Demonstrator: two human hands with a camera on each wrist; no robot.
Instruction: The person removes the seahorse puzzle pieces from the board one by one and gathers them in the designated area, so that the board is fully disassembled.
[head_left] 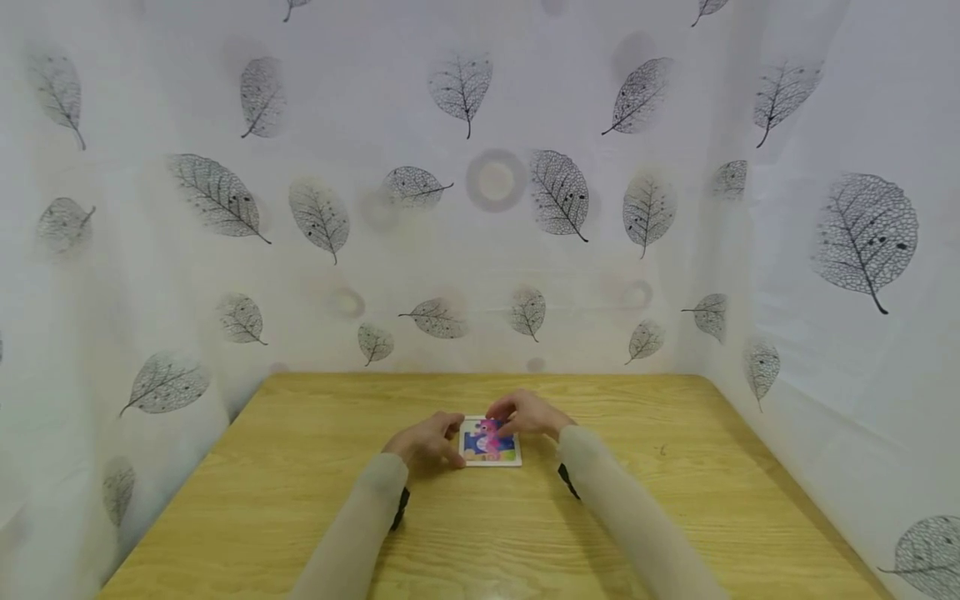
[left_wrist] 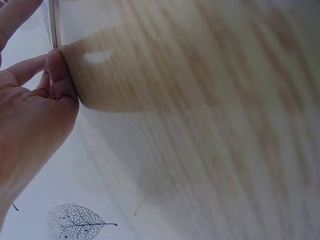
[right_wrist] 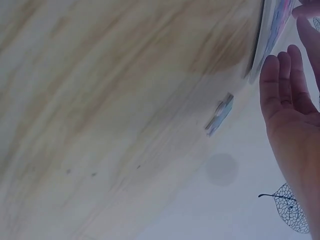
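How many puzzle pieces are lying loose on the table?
1: a loose piece off the puzzle board, near the right hand in the right wrist view. That hand may hide others.

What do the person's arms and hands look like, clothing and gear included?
The left hand and right hand are bare, without gloves. The left sleeve and right sleeve are long, plain and pale beige. A small black piece shows beside each, near the wrist: left piece, right piece. No cables are visible.
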